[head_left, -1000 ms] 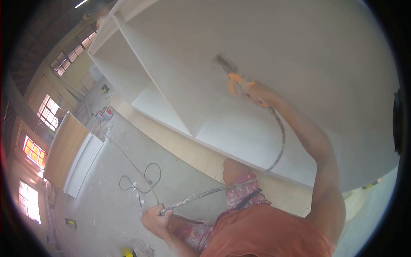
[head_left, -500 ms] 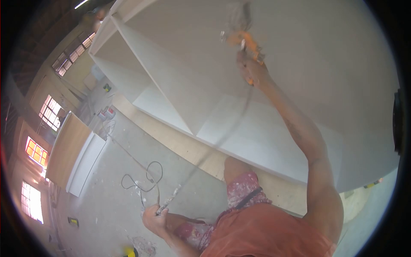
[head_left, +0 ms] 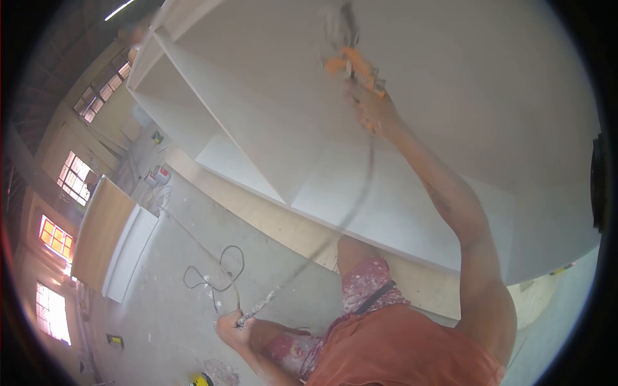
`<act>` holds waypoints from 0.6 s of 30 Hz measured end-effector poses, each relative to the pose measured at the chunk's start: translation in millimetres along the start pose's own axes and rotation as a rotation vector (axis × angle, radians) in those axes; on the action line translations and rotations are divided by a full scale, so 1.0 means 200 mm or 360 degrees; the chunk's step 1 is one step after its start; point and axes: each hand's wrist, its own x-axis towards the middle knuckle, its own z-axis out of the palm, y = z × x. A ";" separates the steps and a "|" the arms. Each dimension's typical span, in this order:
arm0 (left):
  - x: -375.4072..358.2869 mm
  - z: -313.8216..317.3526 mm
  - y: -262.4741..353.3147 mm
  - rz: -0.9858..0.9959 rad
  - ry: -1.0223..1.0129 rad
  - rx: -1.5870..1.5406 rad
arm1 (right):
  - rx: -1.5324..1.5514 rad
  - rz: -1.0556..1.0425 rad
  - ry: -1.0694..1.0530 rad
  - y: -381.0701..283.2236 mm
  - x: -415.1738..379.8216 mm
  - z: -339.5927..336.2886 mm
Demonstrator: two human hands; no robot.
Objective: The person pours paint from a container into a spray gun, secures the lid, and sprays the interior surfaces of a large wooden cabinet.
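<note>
Spray gun [head_left: 353,64] clamped in our right hand [head_left: 376,110], hose [head_left: 261,305] gripped in our left hand [head_left: 233,327]; slack could snag the cabinet edge [head_left: 418,255], jerking our aim

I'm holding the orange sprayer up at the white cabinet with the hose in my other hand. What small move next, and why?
I'd probably draw your left hand back slightly. The hose sags from the sprayer across the cabinet's lower front edge in this view; I can't tell whether it touches.
</note>
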 end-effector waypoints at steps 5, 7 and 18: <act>0.00 0.02 -0.05 -0.0021 0.0091 -0.0117 | 0.0574 -0.0746 -0.0440 -0.07 0.13 0.07; 0.00 0.02 -0.04 -0.0035 0.0154 -0.0189 | 0.0570 -0.0548 -0.0364 -0.06 0.10 0.07; 0.01 0.01 0.02 0.0027 -0.0034 0.0139 | -0.1044 0.0607 -0.0549 0.18 -0.19 -0.23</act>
